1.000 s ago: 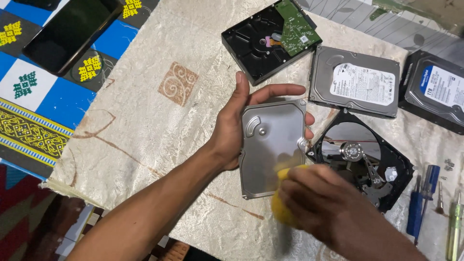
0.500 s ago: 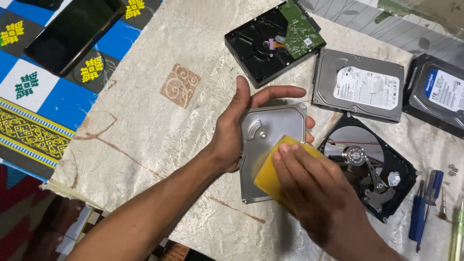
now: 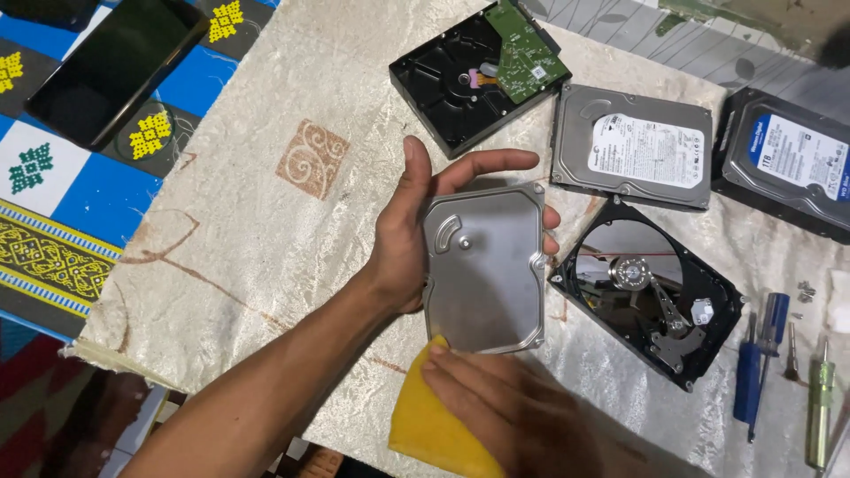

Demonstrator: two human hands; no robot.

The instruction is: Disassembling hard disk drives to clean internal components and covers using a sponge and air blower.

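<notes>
Two hands at work: my left hand [image 3: 412,235] grips the stiff, light, slippery metal drive cover [image 3: 484,270] by its edges mid-table; my right hand [image 3: 513,412] presses a soft yellow cloth [image 3: 425,425] against its near edge.

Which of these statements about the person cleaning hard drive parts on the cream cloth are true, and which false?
1. The left hand holds a bare silver metal drive cover. True.
2. The right hand grips a blue screwdriver. False: it presses a yellow sponge cloth at the cover's lower edge; the blue-handled screwdrivers lie on the cream patterned cloth.
3. The opened black hard drive with a shiny platter lies right of the cover. True.
4. The green circuit board sits on the opened drive with the platter. False: it rests on a separate black drive casing further up.
5. A dark flat phone lies on the cream cloth. False: it lies on the blue patterned mat.
</notes>
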